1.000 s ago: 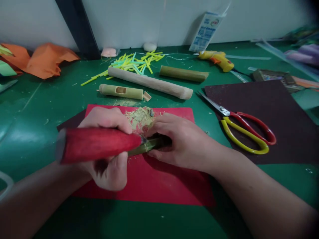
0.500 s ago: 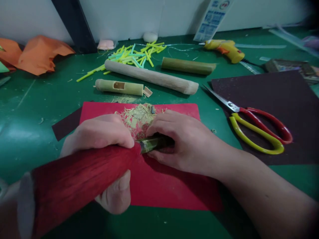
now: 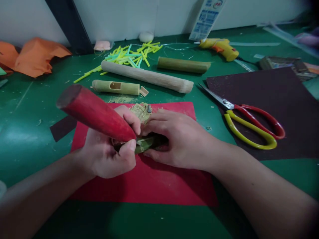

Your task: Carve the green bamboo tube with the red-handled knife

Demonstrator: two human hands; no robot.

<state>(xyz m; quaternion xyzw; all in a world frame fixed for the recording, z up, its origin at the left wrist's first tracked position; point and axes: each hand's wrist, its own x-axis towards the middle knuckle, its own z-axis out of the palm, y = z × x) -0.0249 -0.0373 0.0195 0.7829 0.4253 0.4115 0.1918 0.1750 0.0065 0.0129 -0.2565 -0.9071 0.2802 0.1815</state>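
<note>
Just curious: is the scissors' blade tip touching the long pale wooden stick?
Apart. The head view shows green table between the scissors tip and the wooden stick end.

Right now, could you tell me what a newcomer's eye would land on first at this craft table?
First, the thick red wooden tool handle, gripped in the left hand and angled up over the bright red rectangular mat. The right hand pins a short green bamboo piece there, with pale shavings just behind. To the right, the red-and-yellow-handled scissors lie on a dark brown sheet.
</note>
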